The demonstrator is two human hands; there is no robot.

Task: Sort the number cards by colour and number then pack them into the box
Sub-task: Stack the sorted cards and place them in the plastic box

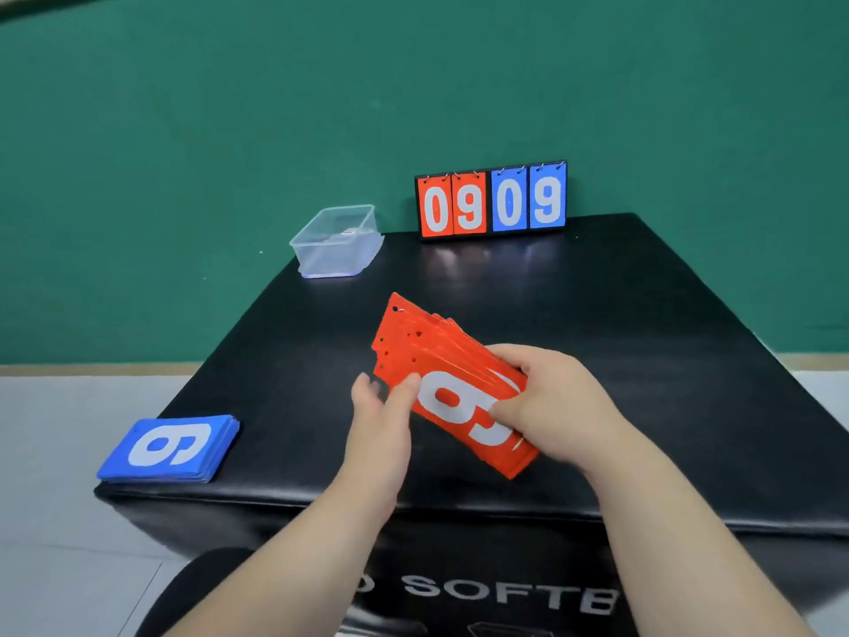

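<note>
The person is holding a loosely fanned stack of red plastic number cards (441, 360) just above the middle of the black padded desk (620, 314). The right hand (551, 397) is gripping the near end of the stack, with its thumb lying across the white digit on the top card. The left hand (381, 416) is pinching the stack's left edge between thumb and fingers.

A squared stack of blue number cards (170, 445) is lying at the desk's near left corner. The clear plastic box (337, 241) is sitting open at the far left edge, well apart from both stacks.

The step in hand looks like ordering the red cards by number. To do it well, the right hand should be keeping a firm hold while the left is peeling off one card at a time. Each digit wants checking against the punched holes at the card's top, since 6 and 9 are easily confused. The stack then needs squaring before it goes to the box.

The thumb is partly covering the top red digit, and the lower cards' numbers are hidden. Something pale inside the box is too faint to make out. A red and blue flip scoreboard (491, 202) is standing at the back, showing 0909.
</note>
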